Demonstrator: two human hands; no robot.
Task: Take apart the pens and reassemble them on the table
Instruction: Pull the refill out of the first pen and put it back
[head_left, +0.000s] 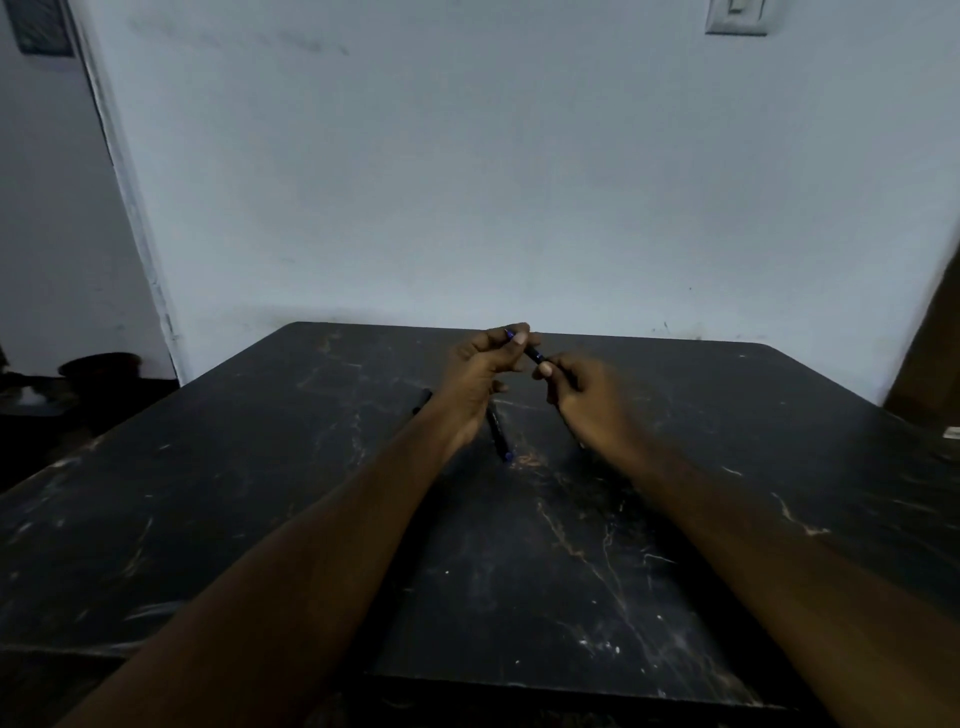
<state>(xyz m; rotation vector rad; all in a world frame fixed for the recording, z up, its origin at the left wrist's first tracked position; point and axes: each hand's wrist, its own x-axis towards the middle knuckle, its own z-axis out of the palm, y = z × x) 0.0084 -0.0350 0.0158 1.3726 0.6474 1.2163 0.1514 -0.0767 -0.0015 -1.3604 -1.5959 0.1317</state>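
Both hands are raised over the far middle of the black marble-patterned table (260, 493). A dark pen (532, 354) with blue trim spans the gap between them. My left hand (485, 371) pinches its upper end, and my right hand (576, 389) grips its lower end. Most of this pen is hidden by fingers. A second dark pen (498, 434) with a blue tip lies on the table below my left hand. Another dark pen piece (422, 401) pokes out from behind my left wrist, lying on the table.
A pale wall stands right behind the table's far edge. A light switch (736, 15) is mounted high on the right. A doorway with dark objects on the floor (98, 364) opens at the left. A small pale item (951, 432) rests at the table's right edge.
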